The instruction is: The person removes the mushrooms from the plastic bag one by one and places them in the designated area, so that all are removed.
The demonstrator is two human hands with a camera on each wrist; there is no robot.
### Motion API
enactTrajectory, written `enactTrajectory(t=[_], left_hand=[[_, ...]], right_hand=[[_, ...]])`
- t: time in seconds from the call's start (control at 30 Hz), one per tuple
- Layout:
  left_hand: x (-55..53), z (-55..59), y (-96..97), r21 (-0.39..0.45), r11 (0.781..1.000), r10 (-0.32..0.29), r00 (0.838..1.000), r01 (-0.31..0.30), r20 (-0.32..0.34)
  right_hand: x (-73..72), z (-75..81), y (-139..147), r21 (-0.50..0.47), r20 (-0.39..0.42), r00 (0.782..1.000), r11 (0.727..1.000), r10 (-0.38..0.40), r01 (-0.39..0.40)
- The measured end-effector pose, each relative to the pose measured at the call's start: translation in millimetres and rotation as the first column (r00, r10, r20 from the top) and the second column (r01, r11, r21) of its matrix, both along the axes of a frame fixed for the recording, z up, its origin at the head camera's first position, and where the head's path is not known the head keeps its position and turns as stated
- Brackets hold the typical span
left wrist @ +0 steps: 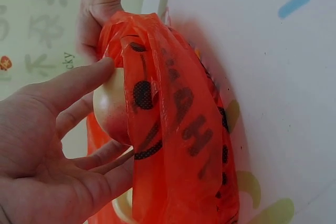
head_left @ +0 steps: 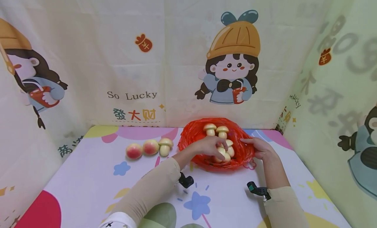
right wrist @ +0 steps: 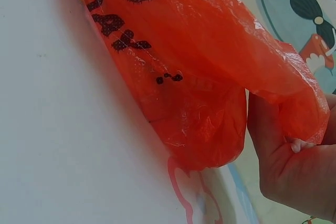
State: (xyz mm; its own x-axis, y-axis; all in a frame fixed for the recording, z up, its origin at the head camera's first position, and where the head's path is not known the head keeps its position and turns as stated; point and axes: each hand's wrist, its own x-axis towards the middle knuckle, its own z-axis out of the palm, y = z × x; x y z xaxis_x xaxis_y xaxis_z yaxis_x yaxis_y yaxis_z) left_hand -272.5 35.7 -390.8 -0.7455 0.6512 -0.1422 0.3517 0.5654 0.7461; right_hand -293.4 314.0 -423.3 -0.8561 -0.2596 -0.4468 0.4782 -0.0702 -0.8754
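A red plastic bag (head_left: 188, 136) stands with its mouth spread on the table, several cream toy mushrooms (head_left: 210, 129) inside it. My left hand (head_left: 209, 146) reaches into the bag from the left. In the left wrist view, the thumb and fingers of that hand (left wrist: 58, 145) are round a cream and pink toy peach (left wrist: 111, 106), partly hidden behind the bag's rim. At the bag's right side, my right hand (head_left: 263, 148) holds the rim between thumb and fingers. The right wrist view shows the plastic (right wrist: 299, 103) folded over this hand (right wrist: 283, 156).
Left of the bag, two toy peaches (head_left: 134, 151) and one toy mushroom (head_left: 165, 147) sit in a row on the patterned table (head_left: 88, 182). Printed cloth (head_left: 179, 58) hangs behind the table and along both sides. Each wrist carries a small black camera (head_left: 186, 180).
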Motion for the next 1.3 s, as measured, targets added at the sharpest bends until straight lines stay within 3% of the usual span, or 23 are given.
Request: enactTrajectory(t=[0.67,0.8,1.3], left_hand=[[-0.1,4.1,-26.7,0.002,1.0,0.017,1.0,-0.017,-0.016],[0.9,6.3,-31.7,0.001,0.999,0.046,0.999,-0.046,0.001],[4.1,12.5,-43.2,0.012,0.999,0.049,0.997,-0.048,-0.067]], right_hand=[[2.5,-0.1,0,0.018,-0.01,1.0,1.0,-0.011,0.011],[2.4,-0.1,0,0.021,-0.01,1.0,1.0,-0.013,0.013],[3.2,-1.1,0,0.004,0.006,0.999,0.999,-0.047,0.047]])
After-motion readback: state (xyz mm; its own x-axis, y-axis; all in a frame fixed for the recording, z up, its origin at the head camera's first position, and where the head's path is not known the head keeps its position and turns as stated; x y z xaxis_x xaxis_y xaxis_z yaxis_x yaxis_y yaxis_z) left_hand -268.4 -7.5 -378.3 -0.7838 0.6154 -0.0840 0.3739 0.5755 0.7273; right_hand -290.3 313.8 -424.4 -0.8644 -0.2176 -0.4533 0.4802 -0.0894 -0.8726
